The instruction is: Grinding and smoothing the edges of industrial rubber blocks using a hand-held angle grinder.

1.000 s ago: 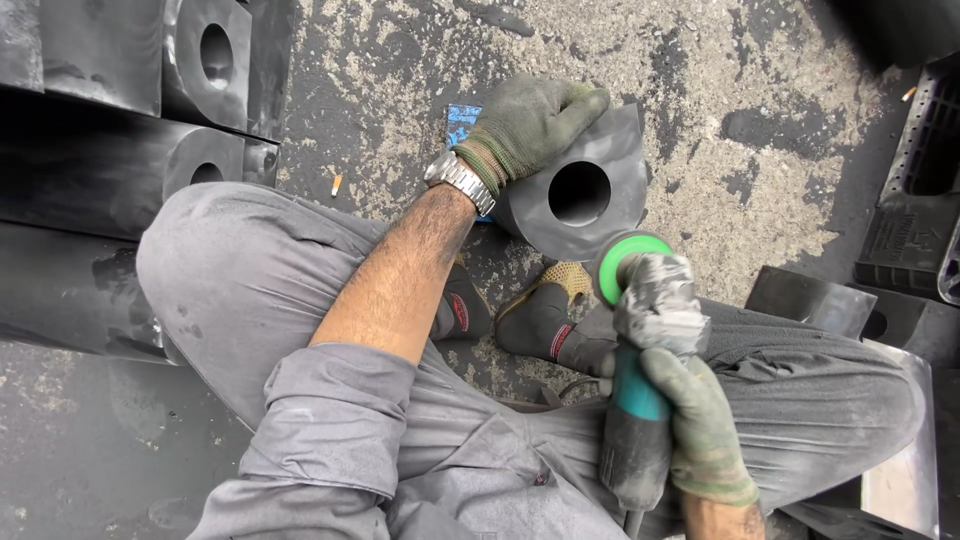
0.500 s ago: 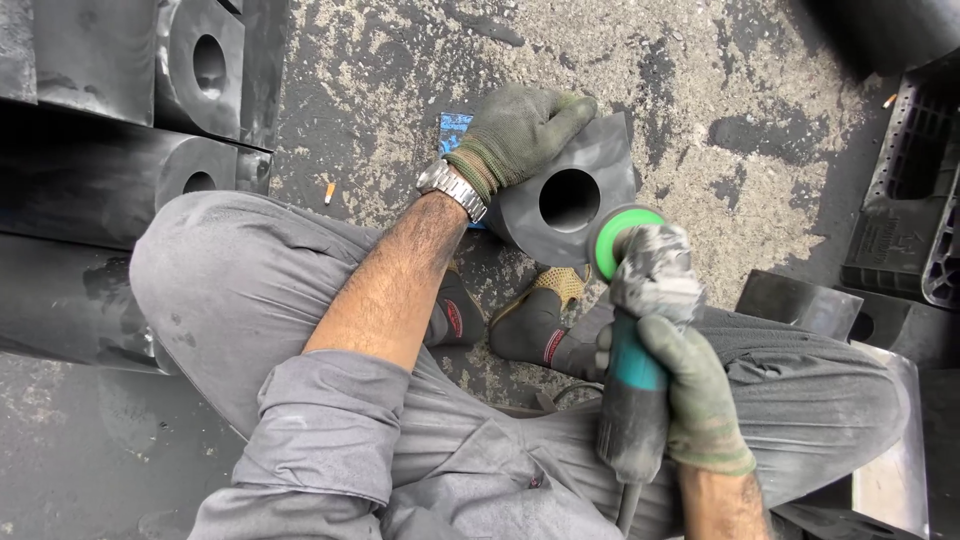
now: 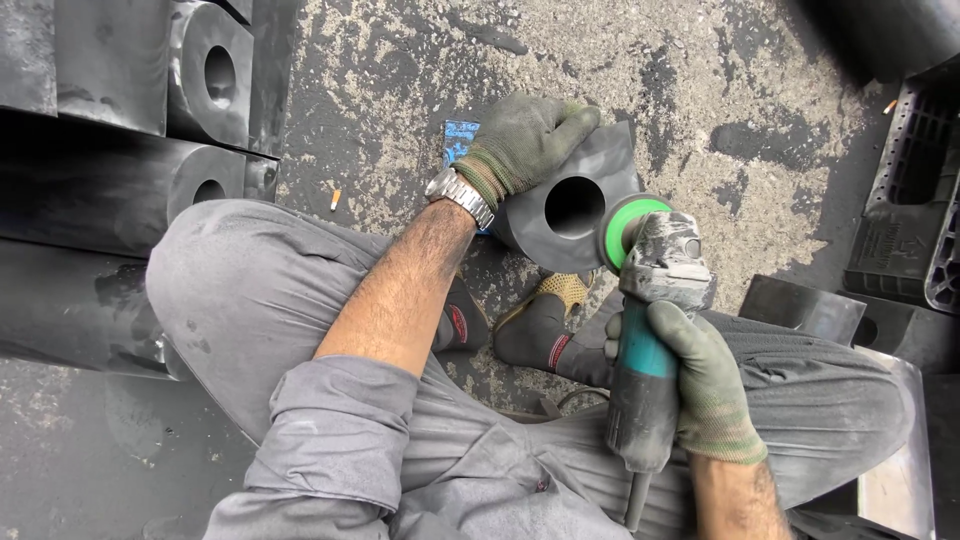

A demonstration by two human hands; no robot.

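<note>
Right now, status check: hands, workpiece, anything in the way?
Left hand gripping the dark block with the round hole. Right hand holding the angle grinder, green disc at the block's edge. Nothing between them.

Soft, even daylight (no glare) — faint shadows, sharp centre, slight blur toward the corners.

grinder (image 3: 650, 330) right of block (image 3: 560, 215), blocks (image 3: 120, 150) left

Workshop yard: gritty concrete floor (image 3: 400, 90), stacked black blocks (image 3: 130, 150)
</note>
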